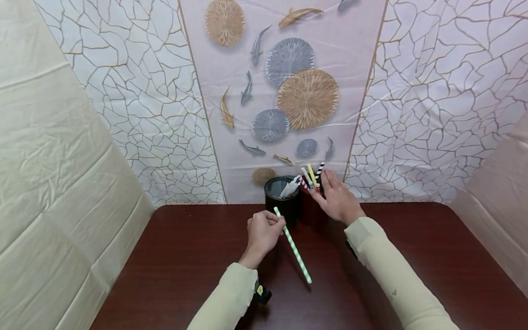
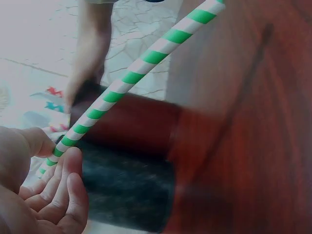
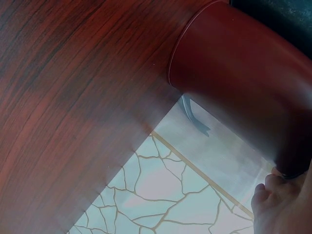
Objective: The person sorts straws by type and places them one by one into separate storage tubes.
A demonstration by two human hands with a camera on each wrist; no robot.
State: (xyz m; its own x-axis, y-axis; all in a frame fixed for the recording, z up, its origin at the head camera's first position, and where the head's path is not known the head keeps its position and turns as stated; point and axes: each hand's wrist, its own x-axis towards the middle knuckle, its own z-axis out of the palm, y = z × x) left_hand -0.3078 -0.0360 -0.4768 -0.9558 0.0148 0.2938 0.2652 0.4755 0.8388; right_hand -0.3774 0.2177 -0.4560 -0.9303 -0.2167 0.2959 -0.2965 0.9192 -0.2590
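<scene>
My left hand [image 1: 263,234] pinches a green-and-white striped straw [image 1: 295,250] near its upper end, between thumb and fingers. The straw slants down toward me above the table. At the back, my right hand [image 1: 341,201] holds the dark red cup [image 3: 239,83] around its rim, thumb and fingers apart. Several straws stand in that cup, among them a yellow straw [image 1: 311,174] and a black-and-white straw [image 1: 320,170]. Beside it on the left stands a black cup [image 2: 129,183], with crumpled clear plastic [image 1: 290,187] at its mouth. The red cup's inside is hidden.
The dark wooden table [image 1: 198,275] ends at a patterned cloth backdrop [image 1: 163,142] just behind the cups. Pale cloth [image 1: 36,206] hangs on the left side, and more cloth [image 1: 516,190] on the right. A small black device [image 1: 262,294] is under my left wrist.
</scene>
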